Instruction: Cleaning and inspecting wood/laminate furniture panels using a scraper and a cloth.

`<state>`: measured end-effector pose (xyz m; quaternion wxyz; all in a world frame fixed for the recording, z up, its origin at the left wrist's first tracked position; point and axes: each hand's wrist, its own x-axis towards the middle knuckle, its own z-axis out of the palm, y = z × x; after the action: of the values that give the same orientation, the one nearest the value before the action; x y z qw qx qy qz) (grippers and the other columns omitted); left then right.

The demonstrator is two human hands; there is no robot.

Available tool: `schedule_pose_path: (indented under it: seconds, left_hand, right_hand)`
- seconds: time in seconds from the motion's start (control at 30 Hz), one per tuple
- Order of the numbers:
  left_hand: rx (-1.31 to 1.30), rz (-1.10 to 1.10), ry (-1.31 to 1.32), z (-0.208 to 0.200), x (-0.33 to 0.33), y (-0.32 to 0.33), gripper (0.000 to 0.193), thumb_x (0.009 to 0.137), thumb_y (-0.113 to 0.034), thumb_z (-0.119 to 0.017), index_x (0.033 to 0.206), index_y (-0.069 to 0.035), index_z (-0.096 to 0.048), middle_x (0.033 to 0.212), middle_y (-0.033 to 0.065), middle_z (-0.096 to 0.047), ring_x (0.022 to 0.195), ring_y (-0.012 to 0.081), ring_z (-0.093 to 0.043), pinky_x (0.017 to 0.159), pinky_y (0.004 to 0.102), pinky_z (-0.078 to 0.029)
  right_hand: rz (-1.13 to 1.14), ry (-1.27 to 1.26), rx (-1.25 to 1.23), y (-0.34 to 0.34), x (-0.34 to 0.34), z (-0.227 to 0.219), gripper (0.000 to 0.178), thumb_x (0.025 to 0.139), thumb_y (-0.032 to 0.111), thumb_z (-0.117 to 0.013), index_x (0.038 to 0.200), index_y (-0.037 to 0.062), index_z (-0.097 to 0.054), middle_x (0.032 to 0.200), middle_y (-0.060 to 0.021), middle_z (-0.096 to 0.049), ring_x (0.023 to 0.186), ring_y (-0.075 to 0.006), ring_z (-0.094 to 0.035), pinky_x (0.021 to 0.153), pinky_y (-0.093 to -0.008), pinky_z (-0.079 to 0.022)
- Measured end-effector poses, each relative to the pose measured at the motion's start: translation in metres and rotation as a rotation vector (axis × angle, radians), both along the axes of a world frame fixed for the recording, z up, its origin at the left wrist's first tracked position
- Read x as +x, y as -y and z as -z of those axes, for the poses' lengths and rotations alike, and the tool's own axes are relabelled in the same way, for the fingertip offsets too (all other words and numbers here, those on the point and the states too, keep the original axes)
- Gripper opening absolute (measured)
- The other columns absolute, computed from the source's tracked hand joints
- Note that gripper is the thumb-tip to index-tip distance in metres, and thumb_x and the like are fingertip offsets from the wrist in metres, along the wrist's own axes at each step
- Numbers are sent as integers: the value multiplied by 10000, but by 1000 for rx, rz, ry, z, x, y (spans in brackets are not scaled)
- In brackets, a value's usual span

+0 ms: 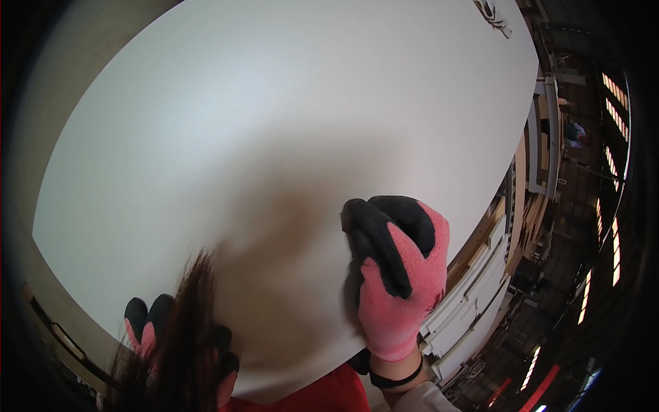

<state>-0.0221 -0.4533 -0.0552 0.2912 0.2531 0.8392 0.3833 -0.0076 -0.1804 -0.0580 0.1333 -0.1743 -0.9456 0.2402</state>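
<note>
A large smooth white panel [329, 82] fills most of the view, with a soft shadow across its near middle. Over its near right part is my right hand [401, 271], in a pink glove with black-coated fingers. Its fingers are curled and pressed together; whatever they may hold is hidden. At the near left edge of the panel rests my left hand [154, 329], gloved the same way, fingers stretched and apart. A hanging lock of dark hair [189, 329] covers much of it.
A crumpled pale cloth [494, 19] lies at the panel's far right. Beyond the right edge are stacked white boards [470, 299] and wooden strips [534, 220]. Farther off stands another person [575, 134]. A dark handle-like slot [68, 341] shows at the lower left.
</note>
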Motion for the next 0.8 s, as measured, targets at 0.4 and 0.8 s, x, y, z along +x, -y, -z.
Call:
schedule_pose_path:
  seconds: [0.4,0.8]
  left_hand:
    - [-74,62,-35,-8,-7,-10,359,548,-75,-602,866,87,-556,1255,330,-417,1058,448,-500,853,424,-439]
    - [-74,-35,18,-7,-2,-7,362,533,-86,-614,850,78,-556,1263,335,-408,1055,465,-496,866,434,-429]
  right_hand:
    - [-31,80,11,-3,-1,-5,510,495,-35,-585,974,121,-662,973,-48,-592,849,-251,-519,737,-342,-406]
    - [17,65,-59,-3,0,-6,506,497,-57,-595,976,99,-652,1011,-79,-577,844,-255,-511,732,-348,-407]
